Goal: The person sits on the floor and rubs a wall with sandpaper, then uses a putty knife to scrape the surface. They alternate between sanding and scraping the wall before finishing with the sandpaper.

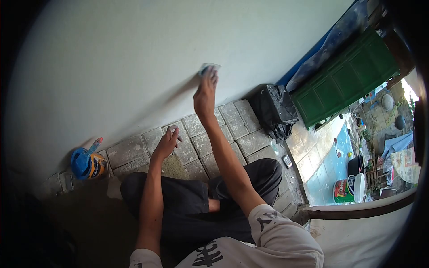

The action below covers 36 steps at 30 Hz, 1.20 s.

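My right hand (206,96) reaches up to the white wall (134,58), its fingers closed over a flat pale tool with a blue part (209,68) that lies against the surface. The fingers are slightly blurred, and they hide most of that tool. Lower and to the left, my left hand (167,144) hovers over the paving blocks with its fingers curled. A small pale flat piece (174,127) shows at its fingertips. To the left, by the foot of the wall, stands an orange-and-black can (98,167) with blue covering its top and a paint-smeared brush handle (94,145) sticking up.
Grey paving blocks (127,152) run along the wall, with a sandy patch (174,169) by my crossed legs. A black plastic bag (277,111) stands right of them, beside a green panelled cabinet (344,80). Farther right are a paint bucket (344,190) and blue tiles (326,169).
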Available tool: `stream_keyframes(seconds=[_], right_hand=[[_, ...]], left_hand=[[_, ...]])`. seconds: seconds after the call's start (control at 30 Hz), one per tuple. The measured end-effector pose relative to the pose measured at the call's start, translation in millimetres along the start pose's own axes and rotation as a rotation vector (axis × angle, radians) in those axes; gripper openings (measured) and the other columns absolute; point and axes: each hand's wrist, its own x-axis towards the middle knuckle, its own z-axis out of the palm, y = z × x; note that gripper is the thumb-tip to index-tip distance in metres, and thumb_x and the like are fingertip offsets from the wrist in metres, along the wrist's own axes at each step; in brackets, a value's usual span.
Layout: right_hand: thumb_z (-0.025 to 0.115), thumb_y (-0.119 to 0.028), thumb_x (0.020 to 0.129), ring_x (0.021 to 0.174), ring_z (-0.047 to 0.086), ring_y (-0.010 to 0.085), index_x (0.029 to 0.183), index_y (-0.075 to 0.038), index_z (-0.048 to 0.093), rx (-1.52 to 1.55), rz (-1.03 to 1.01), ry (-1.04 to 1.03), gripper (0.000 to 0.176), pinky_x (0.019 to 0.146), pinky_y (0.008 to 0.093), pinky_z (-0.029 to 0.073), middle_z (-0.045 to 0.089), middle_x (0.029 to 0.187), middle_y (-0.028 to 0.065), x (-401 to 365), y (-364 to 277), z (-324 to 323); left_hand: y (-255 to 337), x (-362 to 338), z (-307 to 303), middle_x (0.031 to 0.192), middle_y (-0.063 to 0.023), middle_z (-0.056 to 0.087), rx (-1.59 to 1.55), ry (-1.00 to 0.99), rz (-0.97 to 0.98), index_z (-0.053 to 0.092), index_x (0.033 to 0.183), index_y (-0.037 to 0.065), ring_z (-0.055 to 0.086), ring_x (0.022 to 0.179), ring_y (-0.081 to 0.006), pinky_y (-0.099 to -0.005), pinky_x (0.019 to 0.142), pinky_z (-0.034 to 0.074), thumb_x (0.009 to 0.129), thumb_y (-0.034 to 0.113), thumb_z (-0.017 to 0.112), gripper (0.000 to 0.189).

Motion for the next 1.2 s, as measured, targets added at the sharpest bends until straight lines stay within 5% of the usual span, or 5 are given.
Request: stream_keyframes(seconds=[0.1, 0.3, 0.43, 0.9, 1.2], right_hand=[[0.04, -0.001, 0.104, 0.148, 0.026, 0.0519, 0.151, 0.014, 0.028, 0.06, 0.358, -0.02, 0.051, 0.125, 0.049, 0.021, 0.035, 0.152, 0.0397, -6.8, 26.8, 8.3], [0.039, -0.008, 0.107, 0.143, 0.034, 0.0508, 0.15, 0.012, 0.033, 0.196, 0.318, 0.052, 0.047, 0.12, 0.0446, 0.033, 0.034, 0.152, 0.0398, -26.0, 23.3, 21.9], [0.044, -0.018, 0.108, 0.122, 0.056, 0.0515, 0.136, 0.012, 0.05, 0.256, 0.886, -0.143, 0.042, 0.103, 0.0471, 0.045, 0.059, 0.13, 0.037, -59.0, 44.3, 42.8], [0.039, -0.034, 0.111, 0.115, 0.063, 0.0394, 0.129, 0.013, 0.056, 0.614, 1.218, 0.475, 0.054, 0.097, 0.0413, 0.048, 0.066, 0.124, 0.0277, -33.2, 141.9, 71.7], [0.046, -0.023, 0.109, 0.091, 0.064, 0.0233, 0.117, 0.01, 0.065, 0.513, 1.17, 0.356, 0.038, 0.081, 0.0385, 0.051, 0.071, 0.109, 0.0156, -63.3, 213.6, 49.4]], left_hand=[[3.4, -2.9, -1.3, 0.093, -0.0109, 0.068, 0.003, -0.002, 0.001, 0.042, 0.145, 0.0, 0.058, 0.067, -0.0157, -0.0325, 0.07, 0.05, 0.109, 0.054, 0.037, 0.065], [0.2, -1.6, -1.2, 0.092, -0.0108, 0.07, 0.034, 0.007, 0.014, 0.045, 0.142, 0.001, 0.059, 0.068, -0.0165, -0.0346, 0.069, 0.05, 0.108, 0.059, 0.035, 0.068], [-7.1, 1.6, -2.2, 0.09, -0.0099, 0.071, 0.016, 0.031, 0.029, 0.047, 0.141, 0.001, 0.06, 0.067, -0.0167, -0.0351, 0.067, 0.05, 0.108, 0.06, 0.034, 0.069], [-7.4, 2.9, -1.0, 0.09, -0.01, 0.07, -0.022, 0.044, 0.068, 0.047, 0.143, 0.001, 0.059, 0.068, -0.0168, -0.035, 0.067, 0.05, 0.109, 0.059, 0.031, 0.069], [-7.8, 5.2, -0.8, 0.091, -0.0095, 0.07, 0.058, 0.008, 0.01, 0.048, 0.144, 0.001, 0.058, 0.067, -0.017, -0.0366, 0.068, 0.05, 0.109, 0.059, 0.028, 0.07]])
